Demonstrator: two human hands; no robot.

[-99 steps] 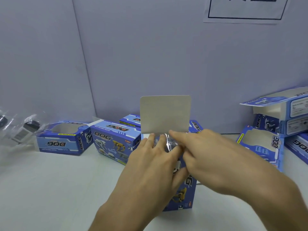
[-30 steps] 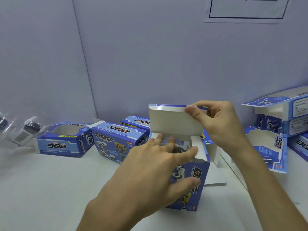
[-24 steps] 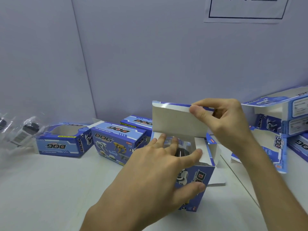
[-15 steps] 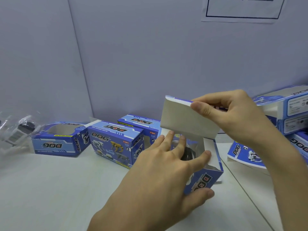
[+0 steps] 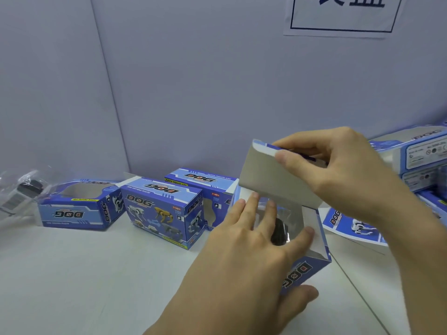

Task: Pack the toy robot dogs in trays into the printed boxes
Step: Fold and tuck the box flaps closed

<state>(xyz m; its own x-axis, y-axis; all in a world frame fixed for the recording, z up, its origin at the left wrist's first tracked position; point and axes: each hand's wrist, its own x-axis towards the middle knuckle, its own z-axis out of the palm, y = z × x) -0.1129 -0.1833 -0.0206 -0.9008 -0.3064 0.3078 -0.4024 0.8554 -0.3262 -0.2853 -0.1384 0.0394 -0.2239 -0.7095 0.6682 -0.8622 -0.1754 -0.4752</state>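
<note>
A blue printed DOG box (image 5: pixel 301 270) stands on end at centre right, its top open. My left hand (image 5: pixel 244 257) wraps around its near side, fingers over the open mouth. Inside, a dark toy robot dog in a clear tray (image 5: pixel 279 229) shows between my fingers. My right hand (image 5: pixel 338 170) pinches the box's grey lid flap (image 5: pixel 271 182) at its folded tuck edge, holding it tilted above the opening.
Three more printed boxes lie at the back: a windowed one (image 5: pixel 72 209) at left, a closed one (image 5: pixel 162 209), another behind it (image 5: pixel 205 182). A bagged toy (image 5: pixel 21 192) lies far left. Flat and stacked boxes (image 5: pixel 420 160) crowd the right. Grey walls stand close behind.
The right hand took the lid flap, folded its tuck edge and tilted it over the opening. The left hand shifted from the top to gripping the box, which turned slightly.
</note>
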